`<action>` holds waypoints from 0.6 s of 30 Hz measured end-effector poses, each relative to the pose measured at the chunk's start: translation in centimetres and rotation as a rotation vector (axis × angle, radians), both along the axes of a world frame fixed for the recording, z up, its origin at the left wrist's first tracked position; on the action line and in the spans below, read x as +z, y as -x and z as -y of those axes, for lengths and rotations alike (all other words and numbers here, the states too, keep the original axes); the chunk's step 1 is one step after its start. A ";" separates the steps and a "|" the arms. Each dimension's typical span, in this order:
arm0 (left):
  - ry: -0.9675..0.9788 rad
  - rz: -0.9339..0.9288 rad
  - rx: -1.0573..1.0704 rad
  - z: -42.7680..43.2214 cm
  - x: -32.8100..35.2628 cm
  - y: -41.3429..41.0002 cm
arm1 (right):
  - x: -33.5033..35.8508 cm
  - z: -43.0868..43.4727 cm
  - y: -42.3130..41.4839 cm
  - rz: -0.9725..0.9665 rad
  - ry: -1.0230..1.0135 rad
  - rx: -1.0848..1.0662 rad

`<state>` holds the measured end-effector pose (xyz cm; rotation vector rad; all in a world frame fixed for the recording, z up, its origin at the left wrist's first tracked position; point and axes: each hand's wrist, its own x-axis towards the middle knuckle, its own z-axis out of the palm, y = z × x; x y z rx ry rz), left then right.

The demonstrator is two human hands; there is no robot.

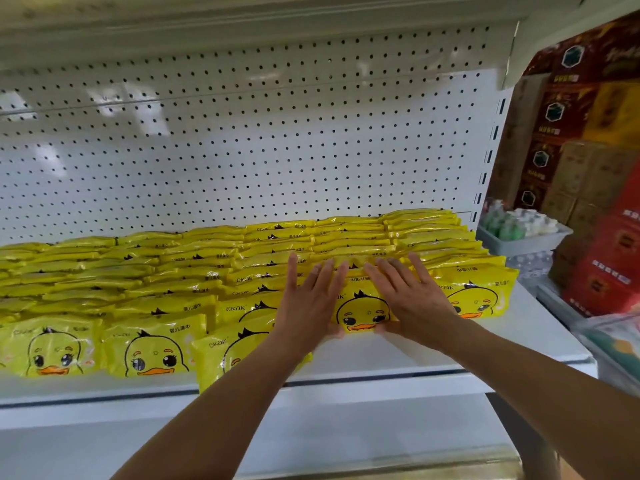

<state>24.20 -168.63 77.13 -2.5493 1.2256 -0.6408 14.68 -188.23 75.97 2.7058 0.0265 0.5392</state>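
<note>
Flatly pressed on a glossy yellow duck pack (362, 315) at the front of the smooth white shelf (526, 327): left hand (311, 301) and right hand (414, 299), fingers straight and spread, gripping nothing, amid overlapping rectangular packs (104, 278).

A white pegboard panel (242, 140), marked by soft light reflections, is framed by a white shelf (526, 327) below and an upper shelf (242, 15) overhead. Red and brown cartons (588, 133) are stacked at right (beside a grey tray (519, 243)).

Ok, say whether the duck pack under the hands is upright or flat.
Tilted: the duck pack leans back against the row behind, its printed face turned up and forward.
</note>
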 end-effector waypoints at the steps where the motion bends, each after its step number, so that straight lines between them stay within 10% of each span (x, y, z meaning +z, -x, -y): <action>1: 0.009 0.030 -0.012 -0.1 -0.3 -0.4 | 0.0 0.1 -0.2 -0.002 0.002 -0.003; 18: 0.119 0.140 -0.288 -0.8 -2.5 -5.0 | 0.1 0.5 -1.8 -0.022 0.056 -0.017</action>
